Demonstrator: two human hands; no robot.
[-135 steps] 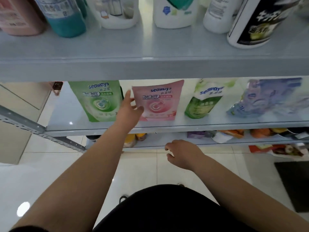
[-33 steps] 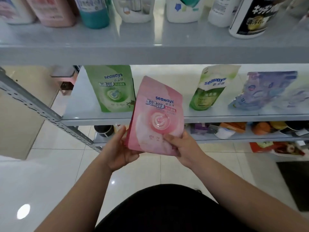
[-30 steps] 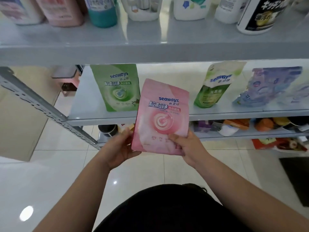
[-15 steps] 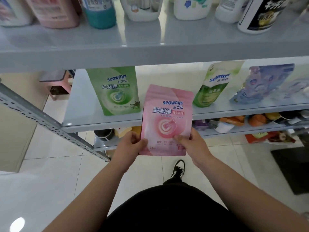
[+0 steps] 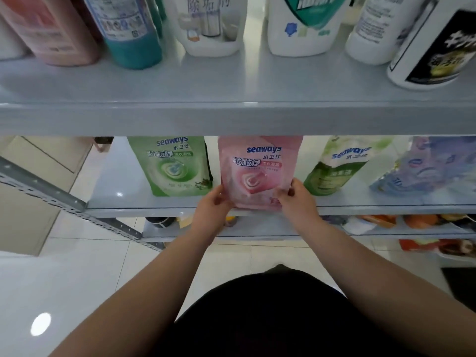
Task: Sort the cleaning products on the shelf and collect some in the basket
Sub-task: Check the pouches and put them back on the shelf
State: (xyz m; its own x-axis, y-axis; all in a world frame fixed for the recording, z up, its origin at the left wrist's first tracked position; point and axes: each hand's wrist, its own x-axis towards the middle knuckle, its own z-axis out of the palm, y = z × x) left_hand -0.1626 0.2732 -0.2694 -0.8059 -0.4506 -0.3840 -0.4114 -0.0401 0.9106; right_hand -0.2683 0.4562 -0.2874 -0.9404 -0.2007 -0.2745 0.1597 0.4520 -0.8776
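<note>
Both hands hold a pink bag (image 5: 258, 173) of soap by its bottom corners. The left hand (image 5: 212, 206) has its fingers pinched on the left corner, and the right hand (image 5: 296, 199) has its fingers pinched on the right corner. The bag stands up straight at the front edge of the middle shelf (image 5: 386, 203), between a green bag (image 5: 172, 167) and a green and white bag (image 5: 337, 168). A pale purple bag (image 5: 432, 166) leans further right. The top shelf (image 5: 231, 109) is grey and carries a pink bottle (image 5: 54, 29), a teal bottle (image 5: 128, 29) and white bottles (image 5: 301, 24). The floor (image 5: 77, 274) has shiny white tiles. A metal post (image 5: 64, 202) slants at the left.
</note>
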